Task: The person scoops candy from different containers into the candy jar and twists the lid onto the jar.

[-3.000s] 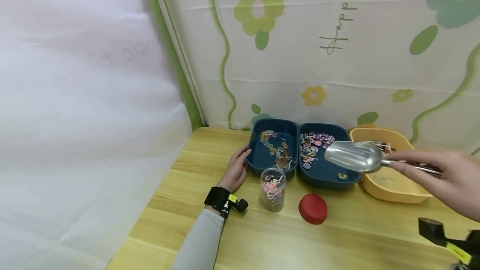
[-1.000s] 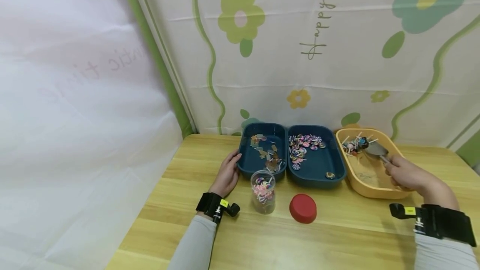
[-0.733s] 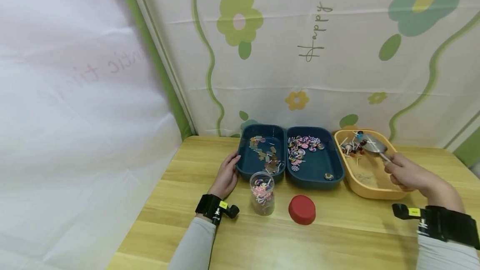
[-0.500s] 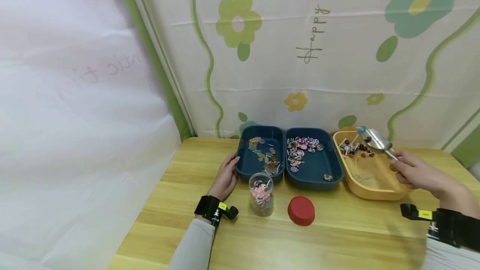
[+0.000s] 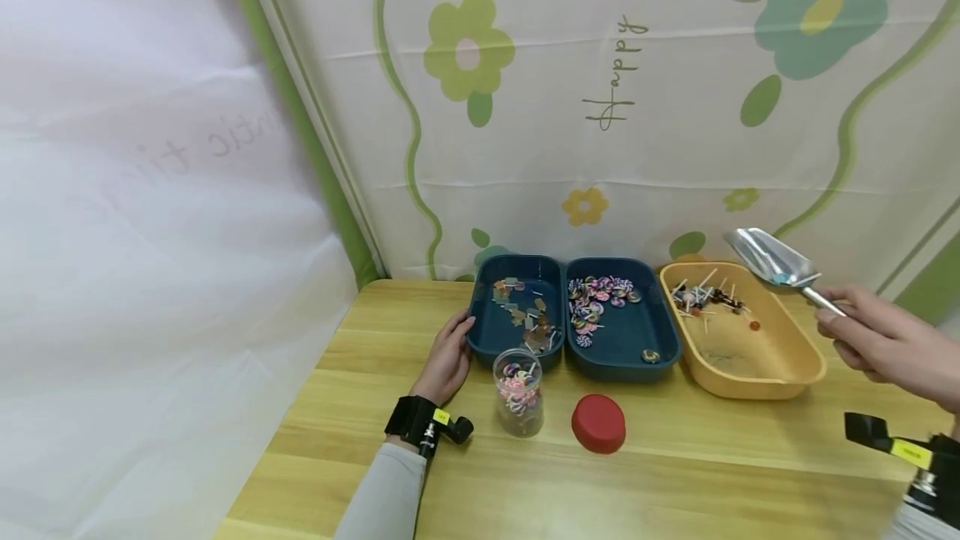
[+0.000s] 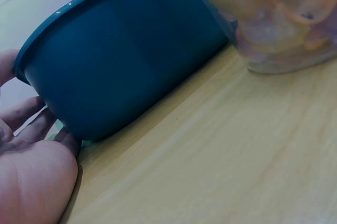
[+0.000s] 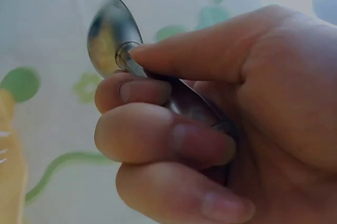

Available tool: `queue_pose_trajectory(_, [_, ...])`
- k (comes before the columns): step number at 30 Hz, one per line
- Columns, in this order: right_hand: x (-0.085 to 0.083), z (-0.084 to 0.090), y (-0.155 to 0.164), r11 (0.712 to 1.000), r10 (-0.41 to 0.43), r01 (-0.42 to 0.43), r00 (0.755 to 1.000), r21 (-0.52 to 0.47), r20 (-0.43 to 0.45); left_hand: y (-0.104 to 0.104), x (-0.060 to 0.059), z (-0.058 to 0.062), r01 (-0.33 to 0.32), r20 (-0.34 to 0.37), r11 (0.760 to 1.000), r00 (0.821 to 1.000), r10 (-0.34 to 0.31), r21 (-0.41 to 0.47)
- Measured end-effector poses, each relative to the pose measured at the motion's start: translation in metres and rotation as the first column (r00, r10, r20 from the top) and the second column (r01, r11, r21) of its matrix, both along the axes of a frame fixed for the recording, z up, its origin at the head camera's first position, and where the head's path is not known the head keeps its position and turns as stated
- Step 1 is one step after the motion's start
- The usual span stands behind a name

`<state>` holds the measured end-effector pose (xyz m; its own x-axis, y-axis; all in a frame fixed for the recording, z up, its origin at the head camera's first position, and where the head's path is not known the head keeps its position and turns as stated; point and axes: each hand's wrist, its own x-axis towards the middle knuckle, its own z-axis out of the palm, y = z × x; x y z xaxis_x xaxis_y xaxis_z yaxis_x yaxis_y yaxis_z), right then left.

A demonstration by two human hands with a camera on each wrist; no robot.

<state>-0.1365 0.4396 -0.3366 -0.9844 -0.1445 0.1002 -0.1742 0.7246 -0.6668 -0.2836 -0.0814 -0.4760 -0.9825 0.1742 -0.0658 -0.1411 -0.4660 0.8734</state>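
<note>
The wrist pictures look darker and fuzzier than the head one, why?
Left wrist view: the jar sits too close and blurs, and the blue tray looks dim. Right wrist view: the right hand fills the frame, backlit against a soft, bright backdrop. Head view: evenly lit.

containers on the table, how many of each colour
dark blue trays: 2
yellow tray: 1
clear jar: 1
total: 4
</note>
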Motion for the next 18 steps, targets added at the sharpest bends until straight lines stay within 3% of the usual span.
queue_pose_trajectory(6, [0.018,0.019,-0.021,1.000,0.005,-0.001,0.979,0.022,-0.202,-0.002,0.000,-0.002,0.011,-0.005,1.000,1.000,-0.011,0.007])
queue_pose_trajectory(9, [0.025,0.025,-0.031,0.999,0.054,-0.051,0.963,0.016,-0.264,-0.002,-0.002,-0.003,0.017,-0.007,1.000,1.000,-0.017,0.012])
queue_pose_trajectory(18, [0.029,0.037,-0.074,0.954,0.300,-0.285,0.930,0.097,-0.212,-0.001,-0.003,-0.004,0.019,-0.014,1.000,1.000,-0.019,0.007])
